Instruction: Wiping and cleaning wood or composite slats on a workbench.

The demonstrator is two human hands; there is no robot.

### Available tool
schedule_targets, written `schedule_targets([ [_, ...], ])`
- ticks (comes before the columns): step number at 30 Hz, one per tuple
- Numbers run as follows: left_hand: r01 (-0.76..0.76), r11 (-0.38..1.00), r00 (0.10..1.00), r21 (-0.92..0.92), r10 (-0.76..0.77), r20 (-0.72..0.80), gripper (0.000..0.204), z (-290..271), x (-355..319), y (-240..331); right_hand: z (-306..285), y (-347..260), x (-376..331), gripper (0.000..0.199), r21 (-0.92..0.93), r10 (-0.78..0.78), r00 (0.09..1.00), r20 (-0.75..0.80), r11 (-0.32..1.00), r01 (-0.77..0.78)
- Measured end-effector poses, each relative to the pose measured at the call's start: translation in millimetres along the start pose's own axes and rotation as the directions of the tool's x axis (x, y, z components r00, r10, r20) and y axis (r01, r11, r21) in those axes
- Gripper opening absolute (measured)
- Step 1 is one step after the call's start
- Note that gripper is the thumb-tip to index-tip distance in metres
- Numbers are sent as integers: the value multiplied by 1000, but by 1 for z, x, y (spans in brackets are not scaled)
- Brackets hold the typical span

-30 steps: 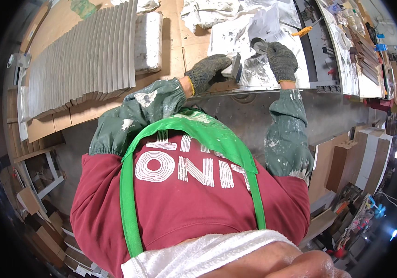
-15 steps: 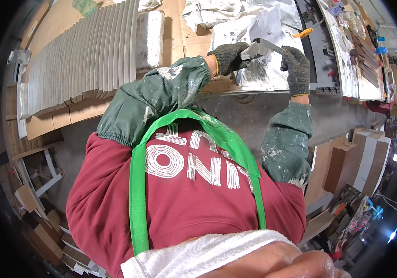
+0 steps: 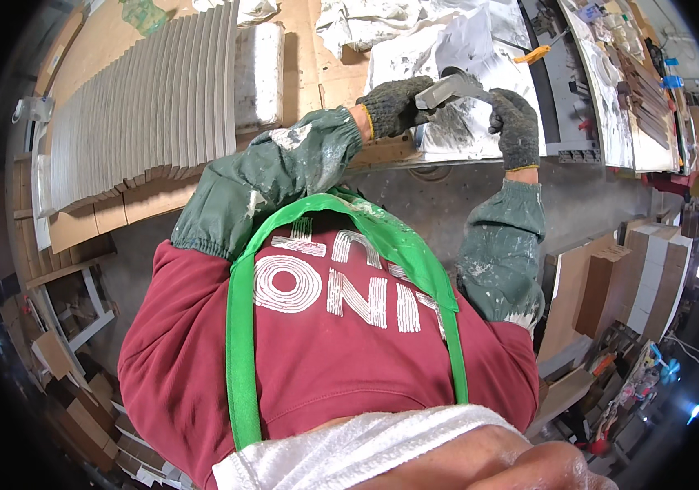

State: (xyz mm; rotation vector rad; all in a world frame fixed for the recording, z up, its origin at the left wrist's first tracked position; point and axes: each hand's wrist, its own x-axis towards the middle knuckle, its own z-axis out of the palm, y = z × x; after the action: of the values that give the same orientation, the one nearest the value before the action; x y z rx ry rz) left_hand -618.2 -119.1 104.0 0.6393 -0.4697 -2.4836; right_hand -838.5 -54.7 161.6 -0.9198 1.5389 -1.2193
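Both hands wear dark grey knit gloves with yellow cuffs. My left hand [image 3: 397,107] is closed around the end of a short, light grey block [image 3: 437,92] and holds it above the work table. Closed on a thin, curved grey strip [image 3: 473,87] is my right hand [image 3: 517,126], facing the left. The strip lies against the block's far side; whether it is a blade or a sheet, I cannot make out. White sheets smeared with grey [image 3: 478,135] lie under both hands.
A long row of grey slats [image 3: 145,106] stands at the table's left, beside a whitish slab [image 3: 259,77]. Crumpled white cloths [image 3: 357,24] lie farther back. A yellow-handled tool [image 3: 534,55] is at the right, near a second bench with brown strips [image 3: 647,106]. Boards [image 3: 602,286] stand behind my right arm.
The block has tilted and shows more of its light face. The strip has turned against it and now shows a lighter, curved surface. Both hands have shifted slightly left.
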Motion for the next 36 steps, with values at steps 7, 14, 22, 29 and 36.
schedule_targets([
  [7, -504, 261, 841, 823, 365, 399, 24, -21, 1, -2, 14, -6, -2, 19, -81, 4, 996, 89, 997, 4],
  [14, -443, 31, 851, 896, 330, 409, 34, -16, -4, 4, 24, -9, -11, 17, -139, -39, 982, 186, 988, 66],
  [22, -377, -176, 815, 909, 403, 417, 45, -21, -5, 5, 24, -9, -14, 16, -160, -68, 979, 191, 982, 99],
  [29, -440, 334, 879, 834, 348, 324, 33, -26, -6, 2, 19, -6, -16, 16, -11, -90, 986, 143, 996, 92],
  [36, -492, 354, 861, 795, 333, 385, 36, -14, -19, 4, -4, -1, 1, 17, 83, -61, 997, -46, 994, 65],
])
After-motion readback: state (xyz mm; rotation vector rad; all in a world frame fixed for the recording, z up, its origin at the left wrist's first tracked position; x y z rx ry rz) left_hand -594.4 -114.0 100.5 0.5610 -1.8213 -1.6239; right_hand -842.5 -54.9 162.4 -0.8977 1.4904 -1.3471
